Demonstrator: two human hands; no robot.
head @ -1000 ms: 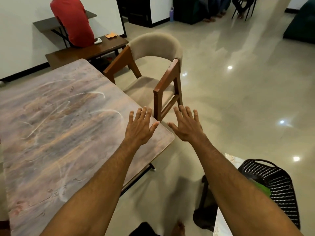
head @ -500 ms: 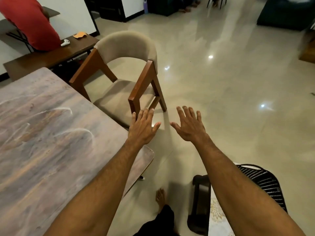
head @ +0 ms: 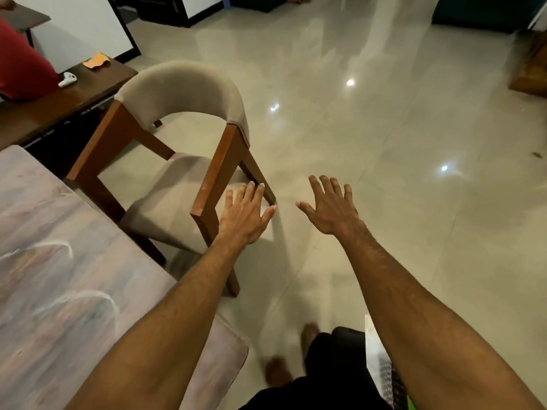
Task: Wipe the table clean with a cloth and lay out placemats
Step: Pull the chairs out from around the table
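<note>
I had both arms stretched out in front of me, and neither hand held anything. My left hand (head: 245, 216) hung palm down past the corner of the table (head: 59, 261), its fingers (head: 251, 193) straight and close together with the thumb out to the side. It was in front of the chair (head: 183, 90) by its near arm post, and I could not tell whether it touched the wood. My right hand (head: 330, 208) was over the bare floor (head: 384, 128), just beside the left, with its fingers (head: 324, 187) straight and slightly spread. The table lay to my left with pale curved streaks across its top. I could see no cloth and no placemats anywhere. I judged I was at the very start of the job, standing at the table's end with the wiping not yet begun. The next move called for finding the cloth, taking hold of it, and bringing it back to the streaked top. The chair, near the table's edge, might have needed shifting first.
</note>
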